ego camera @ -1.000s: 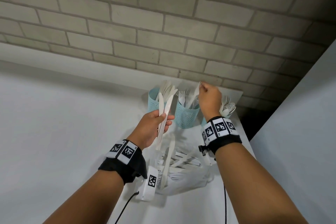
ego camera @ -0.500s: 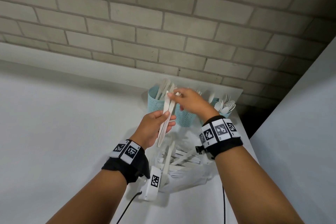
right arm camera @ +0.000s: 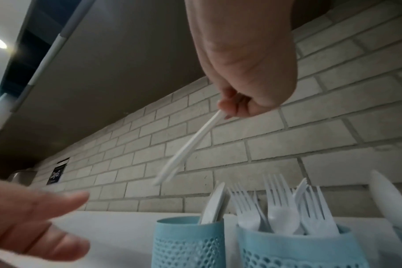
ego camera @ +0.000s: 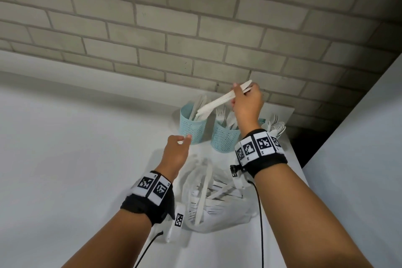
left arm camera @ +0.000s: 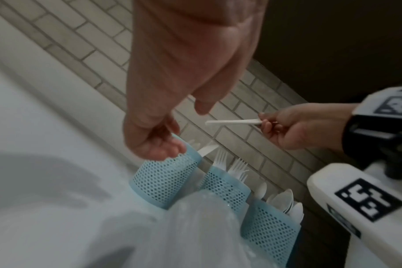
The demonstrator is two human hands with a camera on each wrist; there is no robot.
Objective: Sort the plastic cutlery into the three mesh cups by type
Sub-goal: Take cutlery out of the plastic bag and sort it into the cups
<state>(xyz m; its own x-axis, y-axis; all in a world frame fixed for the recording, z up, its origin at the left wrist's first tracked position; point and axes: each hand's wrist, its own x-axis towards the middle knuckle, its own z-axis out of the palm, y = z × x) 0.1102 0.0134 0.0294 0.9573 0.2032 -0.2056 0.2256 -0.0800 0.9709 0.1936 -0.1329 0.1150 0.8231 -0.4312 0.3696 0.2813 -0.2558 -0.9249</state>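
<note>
My right hand (ego camera: 241,95) pinches two white plastic knives (ego camera: 217,102) by their upper ends. Their lower ends slant down-left over the rim of the left mesh cup (ego camera: 192,128), which holds other knives. In the right wrist view the knives (right arm camera: 190,145) hang above that cup (right arm camera: 190,241). The middle cup (ego camera: 225,139) holds forks. The right cup (ego camera: 262,121), with spoons, is mostly hidden behind my right wrist. My left hand (ego camera: 185,138) hovers empty in front of the left cup, fingers relaxed.
A clear plastic bag (ego camera: 217,202) with several loose white cutlery pieces lies on the white counter (ego camera: 76,159) between my forearms. A brick wall (ego camera: 195,28) stands right behind the cups. A white panel (ego camera: 359,148) borders the right side.
My right hand took the knives out of my left hand and lifted them up and to the right, over the left cup. My left hand let go and dropped lower, now empty.
</note>
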